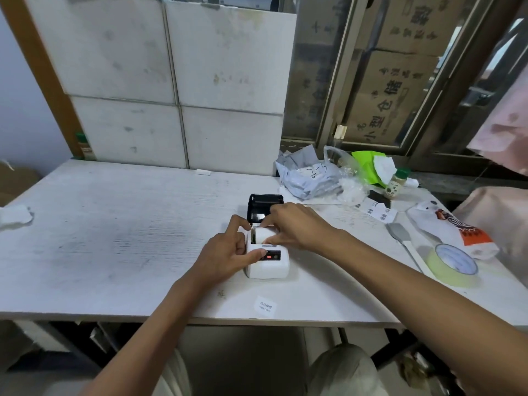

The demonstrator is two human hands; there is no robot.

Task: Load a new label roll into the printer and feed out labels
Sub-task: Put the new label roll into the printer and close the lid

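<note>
A small white label printer (268, 267) sits on the white table (114, 238), its black lid (264, 205) swung open toward the back. A white label roll (264, 234) lies in the open bay. My right hand (297, 225) reaches over the bay and pinches the roll between thumb and fingers. My left hand (228, 252) grips the printer's left side, the thumb resting on the top panel beside a red-lit display (271, 256). A single loose label (265, 304) printed "welcome" lies on the table in front of the printer.
A roll of pale green tape (454, 265) and a flat tool (403, 238) lie at the right. Crumpled bags (311, 178), a green sheet (368, 167), a small bottle (395, 184) and loose labels (377, 211) sit behind. A white wad (15, 215) rests at the left edge.
</note>
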